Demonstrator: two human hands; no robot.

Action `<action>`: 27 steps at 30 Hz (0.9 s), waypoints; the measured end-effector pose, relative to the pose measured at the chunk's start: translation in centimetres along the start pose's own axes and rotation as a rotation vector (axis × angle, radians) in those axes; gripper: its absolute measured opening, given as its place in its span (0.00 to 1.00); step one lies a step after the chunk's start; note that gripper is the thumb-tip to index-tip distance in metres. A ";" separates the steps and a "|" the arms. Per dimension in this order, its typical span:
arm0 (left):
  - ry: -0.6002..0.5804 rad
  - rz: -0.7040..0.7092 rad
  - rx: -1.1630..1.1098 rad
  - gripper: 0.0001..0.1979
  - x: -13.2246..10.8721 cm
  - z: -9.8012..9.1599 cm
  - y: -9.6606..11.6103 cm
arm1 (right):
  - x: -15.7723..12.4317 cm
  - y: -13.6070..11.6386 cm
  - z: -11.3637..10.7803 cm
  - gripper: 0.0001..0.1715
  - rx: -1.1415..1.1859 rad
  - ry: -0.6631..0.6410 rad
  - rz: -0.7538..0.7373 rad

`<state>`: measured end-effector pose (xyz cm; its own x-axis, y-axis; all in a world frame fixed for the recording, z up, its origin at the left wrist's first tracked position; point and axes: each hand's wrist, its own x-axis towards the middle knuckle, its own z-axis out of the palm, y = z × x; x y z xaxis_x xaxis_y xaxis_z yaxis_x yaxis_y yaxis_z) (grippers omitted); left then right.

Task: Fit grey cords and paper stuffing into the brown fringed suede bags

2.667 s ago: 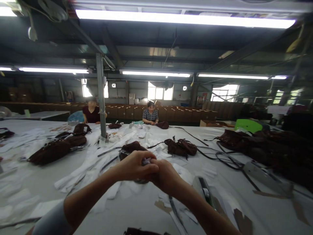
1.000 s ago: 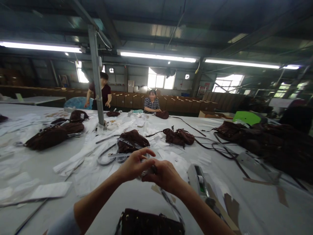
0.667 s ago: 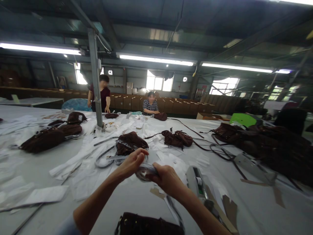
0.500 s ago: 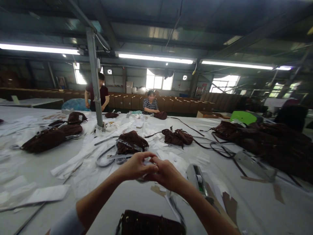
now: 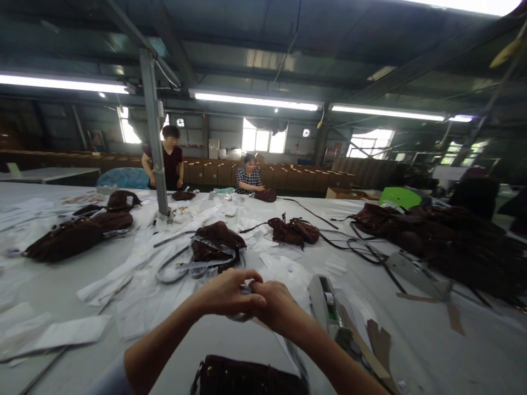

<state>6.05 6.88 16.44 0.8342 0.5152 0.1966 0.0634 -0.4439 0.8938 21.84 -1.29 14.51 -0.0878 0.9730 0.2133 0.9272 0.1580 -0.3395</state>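
My left hand (image 5: 228,291) and my right hand (image 5: 274,302) meet above the table, fingers curled and touching. Both close around a plastic-wrapped strap (image 5: 239,317), greyish and mostly hidden by the fingers. A grey, shiny length of strap comes down below my right wrist toward a dark brown bag (image 5: 247,378) at the bottom edge. That bag has small gold-coloured metal fittings and lies nearest to me, partly cut off. Just beyond my hands rests another brown bag (image 5: 218,241) with a grey wrapped strap looped beside it.
Right of my hands stands a grey tape dispenser (image 5: 323,302), with torn brown cardboard (image 5: 379,340) beside it. More brown bags (image 5: 294,230) lie beyond, and a large pile (image 5: 444,236) fills the right. White paper sheets (image 5: 69,332) cover the left. Two people work across the table near a metal post (image 5: 154,137).
The view has shifted slightly, so most of the scene sits a little further left. My hands stay together on the strap, appearing slightly lower.
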 end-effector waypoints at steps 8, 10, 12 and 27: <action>0.616 -0.054 -0.729 0.21 1.0 2.4 -1.3 | 0.0 -0.2 0.4 0.20 0.675 0.145 -0.009; 0.536 -0.068 -0.644 0.22 0.8 2.1 -2.3 | -0.5 0.3 1.4 0.20 0.580 0.159 0.043; 0.286 -0.090 -0.434 0.22 0.4 1.4 -2.7 | -1.0 0.7 2.0 0.17 0.420 0.087 0.064; 0.694 -0.178 -0.960 0.22 0.9 5.9 -5.5 | -1.9 1.2 3.9 0.19 0.400 0.138 0.128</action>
<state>9.73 5.45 9.30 0.3629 0.9305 -0.0488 -0.5328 0.2502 0.8084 21.69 -2.31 10.15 0.0927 0.9618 0.2576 0.7115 0.1170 -0.6928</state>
